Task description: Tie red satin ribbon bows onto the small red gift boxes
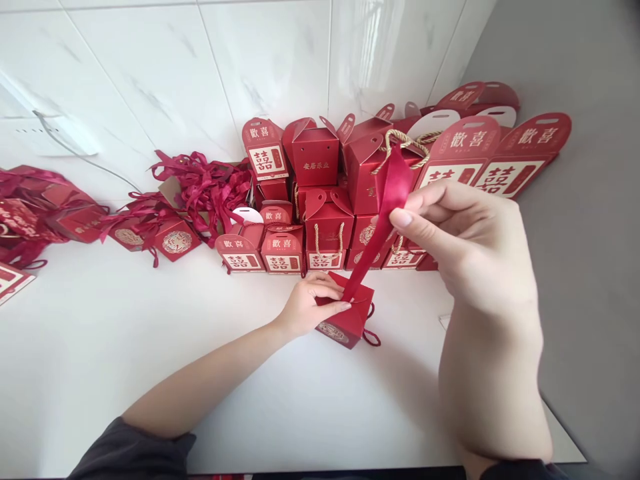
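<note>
A small red box (350,323) with a gold round print and dark red cord loops lies tilted on the white table. My left hand (315,303) has its fingers closed on the box's top edge, where a ribbon comes out. That dark pink ribbon (373,250) runs up from the box to my right hand (450,240), which pinches it between thumb and fingers, raised above the box and close to the camera.
Red gift boxes (327,220) stand stacked along the tiled wall (280,60). Left of them is a heap of ribbons (203,183), with more ribboned boxes (83,220) at the far left. A grey surface (590,267) rises at the right of the white table (240,413).
</note>
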Available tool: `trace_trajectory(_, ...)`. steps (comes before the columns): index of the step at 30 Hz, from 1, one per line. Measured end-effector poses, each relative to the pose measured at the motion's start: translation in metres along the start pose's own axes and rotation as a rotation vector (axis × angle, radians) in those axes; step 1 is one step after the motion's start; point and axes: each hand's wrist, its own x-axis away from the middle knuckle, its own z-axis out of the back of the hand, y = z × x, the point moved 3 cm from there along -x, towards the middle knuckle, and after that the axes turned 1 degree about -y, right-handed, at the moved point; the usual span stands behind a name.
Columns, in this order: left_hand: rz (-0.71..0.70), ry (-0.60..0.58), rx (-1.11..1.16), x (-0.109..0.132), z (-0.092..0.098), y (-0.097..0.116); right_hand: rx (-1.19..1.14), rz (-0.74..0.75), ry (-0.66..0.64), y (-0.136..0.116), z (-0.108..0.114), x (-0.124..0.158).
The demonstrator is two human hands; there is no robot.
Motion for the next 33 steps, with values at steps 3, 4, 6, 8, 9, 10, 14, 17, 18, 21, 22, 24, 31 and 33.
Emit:
trace_trajectory(3,0.014,-0.031,-0.023,0.000,-0.001,-0.001,0.027,-0.029,-0.033,0.001,0.012,-0.002)
trace_trajectory(4,0.022,-0.045,-0.022,0.000,0.000,-0.001,0.034,-0.032,-0.034,0.001,0.014,-0.003)
trace_trajectory(6,0.038,-0.078,-0.005,-0.001,0.000,-0.003,0.040,-0.030,-0.033,0.002,0.017,-0.003)
trace_trajectory(8,0.042,-0.108,0.020,-0.003,0.001,-0.005,0.041,-0.021,-0.035,0.002,0.017,-0.003)
trace_trajectory(9,0.038,-0.118,0.028,-0.003,0.001,-0.006,0.043,-0.018,-0.039,0.001,0.015,-0.003)
trace_trajectory(10,0.034,-0.123,0.032,-0.004,0.002,-0.006,0.047,-0.014,-0.043,0.001,0.013,-0.002)
trace_trajectory(14,0.003,-0.116,0.052,-0.005,0.002,-0.005,0.051,0.047,0.015,-0.003,0.001,0.002)
trace_trajectory(17,-0.011,-0.100,0.078,-0.005,0.001,-0.004,0.016,0.148,0.116,-0.005,-0.015,0.004)
trace_trajectory(18,-0.016,-0.099,0.077,-0.005,0.001,-0.003,0.000,0.173,0.133,-0.004,-0.021,0.004)
trace_trajectory(21,-0.041,-0.108,0.051,-0.005,-0.001,-0.001,-0.045,0.169,0.109,0.008,-0.041,0.001)
trace_trajectory(22,-0.047,-0.108,0.042,-0.006,-0.001,0.000,-0.045,0.144,0.082,0.015,-0.045,-0.002)
trace_trajectory(24,-0.046,-0.106,0.024,-0.006,-0.001,0.001,-0.001,0.066,-0.011,0.030,-0.051,-0.008)
trace_trajectory(31,-0.023,-0.135,-0.017,-0.002,0.001,0.003,0.624,-0.256,-0.392,0.079,-0.030,0.011)
trace_trajectory(33,-0.031,-0.167,0.007,-0.001,0.002,0.003,0.557,-0.284,-0.500,0.086,-0.023,0.028)
